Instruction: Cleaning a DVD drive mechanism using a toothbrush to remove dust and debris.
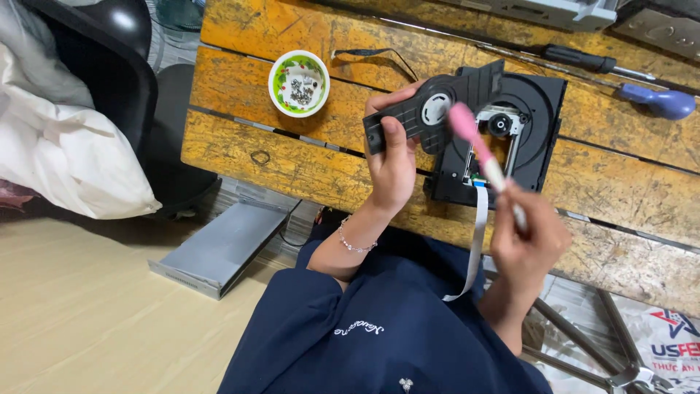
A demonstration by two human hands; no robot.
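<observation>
At the lower right corner I saw a white bag [667, 343] with red and blue printing, lying on the floor beside metal legs. A grey flat metal cover [219, 248] lay on the floor under the counter's [240, 146] near edge. My left hand [394, 164] gripped a black plastic bracket [430, 109] by its left end, thumb across its face; its long axis ran left to right, rising slightly toward the right, with a white round hub at its middle. It hung just above the black disc drive [536, 138] resting on the counter. My right hand [529, 237] was clenched around a pink-headed brush [481, 149], wrist bent upward; the brush slanted up and to the left, its pink head close to the hub. A white bowl [299, 82] with a green rim held small screws, well left of the drive.
</observation>
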